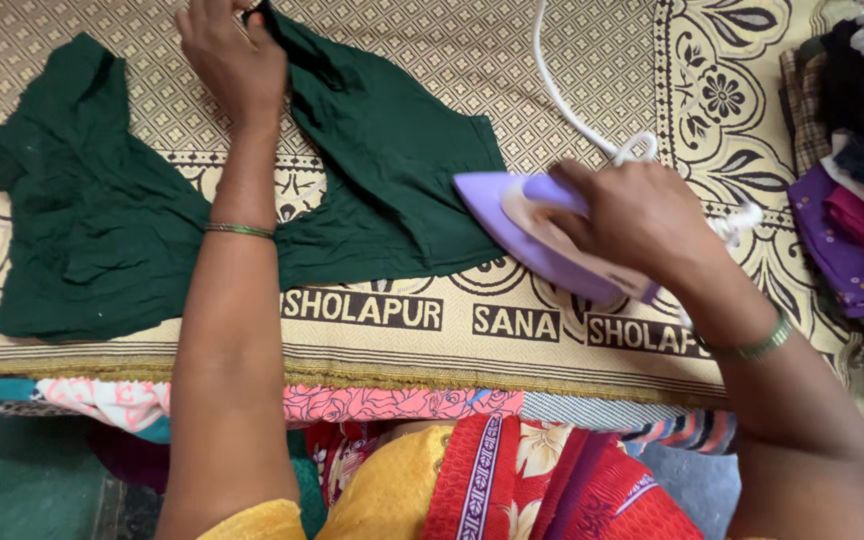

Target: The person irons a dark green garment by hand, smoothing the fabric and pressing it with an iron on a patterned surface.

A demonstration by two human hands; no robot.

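Dark green garment [112, 220] spread flat on patterned beige mat [432, 60], far edge pinched in left hand [227, 55]. Lilac iron [542, 235] on its right edge, handle gripped by right hand [642, 220]. White cord [562, 90] behind; folded clothes [852, 170] stacked rightward.

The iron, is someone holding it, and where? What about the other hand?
The right hand grips the purple iron by its top handle. The left hand pinches the far edge of the green garment.
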